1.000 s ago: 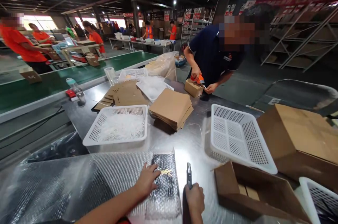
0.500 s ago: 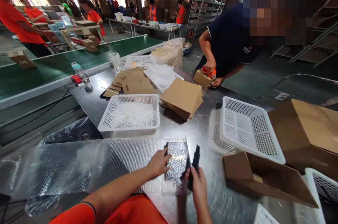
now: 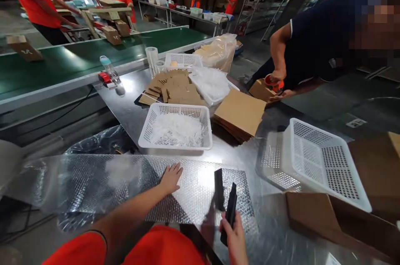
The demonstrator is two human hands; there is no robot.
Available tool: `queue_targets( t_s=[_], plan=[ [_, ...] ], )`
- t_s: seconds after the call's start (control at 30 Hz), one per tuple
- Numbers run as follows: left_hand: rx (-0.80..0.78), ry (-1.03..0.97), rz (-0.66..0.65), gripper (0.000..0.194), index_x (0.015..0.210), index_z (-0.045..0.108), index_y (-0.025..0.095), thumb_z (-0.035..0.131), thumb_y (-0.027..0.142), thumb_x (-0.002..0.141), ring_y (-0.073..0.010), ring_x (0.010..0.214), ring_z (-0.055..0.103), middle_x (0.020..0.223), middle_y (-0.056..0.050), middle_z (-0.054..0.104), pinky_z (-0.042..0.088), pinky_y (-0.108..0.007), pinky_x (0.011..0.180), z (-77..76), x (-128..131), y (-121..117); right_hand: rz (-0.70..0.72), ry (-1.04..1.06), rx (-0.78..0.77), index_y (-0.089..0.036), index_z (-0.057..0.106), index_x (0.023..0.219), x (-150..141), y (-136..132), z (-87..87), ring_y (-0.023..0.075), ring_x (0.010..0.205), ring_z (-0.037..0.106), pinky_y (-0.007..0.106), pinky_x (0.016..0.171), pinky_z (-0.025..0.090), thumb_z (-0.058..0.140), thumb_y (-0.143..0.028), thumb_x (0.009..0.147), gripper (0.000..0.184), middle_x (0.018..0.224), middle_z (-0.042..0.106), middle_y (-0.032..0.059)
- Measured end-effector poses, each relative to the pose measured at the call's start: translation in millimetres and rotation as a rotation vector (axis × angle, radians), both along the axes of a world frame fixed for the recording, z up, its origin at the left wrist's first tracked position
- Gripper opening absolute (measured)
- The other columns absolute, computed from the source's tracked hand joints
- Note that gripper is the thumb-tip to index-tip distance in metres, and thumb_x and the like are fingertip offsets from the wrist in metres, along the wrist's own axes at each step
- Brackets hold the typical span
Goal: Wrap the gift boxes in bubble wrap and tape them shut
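My right hand (image 3: 234, 229) is closed around a black utility knife (image 3: 230, 211), held tilted upward over the near part of the sheet. My left hand (image 3: 171, 177) lies flat on a long strip of clear bubble wrap (image 3: 131, 177), its fingers spread. Near the strip's right end, a dark flat box (image 3: 219, 186) shows its black side. What looks like a layer of bubble wrap lies to its right, behind the knife. I cannot tell how far the wrap covers the box.
A white basket of shredded filler (image 3: 175, 146) stands behind the strip. Stacked cardboard sheets (image 3: 242, 108) lie behind right, near another white basket (image 3: 325, 156) and an open carton (image 3: 309, 211). Across the table a co-worker (image 3: 312, 40) holds an orange tape dispenser (image 3: 274, 83) over a small box.
My left hand has moved left, off the box and onto the bubble wrap. The utility knife remains in my right hand. The view has swung left, and the co-worker is still at the small box.
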State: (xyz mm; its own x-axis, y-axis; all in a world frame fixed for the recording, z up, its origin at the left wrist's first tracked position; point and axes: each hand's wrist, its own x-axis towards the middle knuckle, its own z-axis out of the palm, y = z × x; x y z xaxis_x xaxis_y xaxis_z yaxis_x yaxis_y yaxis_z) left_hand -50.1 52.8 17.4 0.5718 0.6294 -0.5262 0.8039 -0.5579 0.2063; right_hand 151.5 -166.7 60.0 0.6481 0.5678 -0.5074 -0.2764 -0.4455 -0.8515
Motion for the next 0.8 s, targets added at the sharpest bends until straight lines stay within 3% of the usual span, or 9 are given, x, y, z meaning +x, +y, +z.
queue_targets(
  t_s=[0.1, 0.23, 0.43, 0.63, 0.8],
  plan=[
    [-0.015, -0.010, -0.045, 0.095, 0.158, 0.032, 0.023, 0.076, 0.036, 0.075, -0.0382, 0.155, 0.017, 0.168, -0.017, 0.018, 0.012, -0.061, 0.124, -5.7, -10.3, 12.0, 0.074, 0.030, -0.009, -0.026, 0.060, 0.105, -36.8, -5.0, -6.6, 0.0207, 0.066, 0.062, 0.033, 0.059, 0.051, 0.079, -0.063, 0.055, 0.065, 0.083, 0.069, 0.0012],
    [-0.002, -0.022, -0.082, 0.096, 0.159, 0.030, 0.021, 0.076, 0.040, 0.077, -0.0382, 0.156, 0.014, 0.169, -0.017, 0.013, 0.009, -0.062, 0.123, -13.1, -20.5, 22.6, 0.106, 0.192, 0.020, -0.025, 0.056, 0.113, -74.7, 2.7, -13.3, 0.0189, 0.063, 0.062, 0.036, 0.067, 0.054, 0.079, -0.065, 0.058, 0.072, 0.091, 0.072, 0.0040],
    [-0.036, -0.029, -0.137, 0.097, 0.161, 0.024, 0.024, 0.075, 0.036, 0.079, -0.0363, 0.156, 0.012, 0.170, -0.014, 0.010, 0.012, -0.062, 0.123, -17.1, -33.7, 33.5, 0.006, 0.250, 0.039, -0.023, 0.054, 0.095, -100.7, 25.1, -21.8, 0.0091, 0.044, 0.045, 0.025, 0.043, 0.039, 0.080, -0.070, 0.055, 0.066, 0.072, 0.065, -0.0036],
    [-0.052, -0.026, -0.154, 0.100, 0.161, 0.022, 0.023, 0.076, 0.035, 0.078, -0.0370, 0.157, 0.009, 0.170, -0.015, 0.008, 0.012, -0.063, 0.123, -18.7, -33.0, 35.1, -0.052, 0.190, 0.016, -0.025, 0.047, 0.077, -113.2, 44.9, -20.3, 0.0083, 0.039, 0.041, 0.023, 0.037, 0.036, 0.074, -0.080, 0.053, 0.066, 0.057, 0.053, -0.0083],
    [-0.063, -0.048, -0.144, 0.103, 0.162, 0.018, 0.024, 0.076, 0.038, 0.078, -0.0368, 0.157, 0.008, 0.170, -0.013, 0.009, 0.011, -0.062, 0.124, -21.7, -33.0, 36.7, -0.018, 0.042, -0.090, -0.026, 0.050, 0.081, -119.9, 55.3, -31.7, 0.0112, 0.036, 0.037, 0.025, 0.034, 0.032, 0.063, -0.085, 0.059, 0.065, 0.049, 0.043, -0.0106]
  ],
)
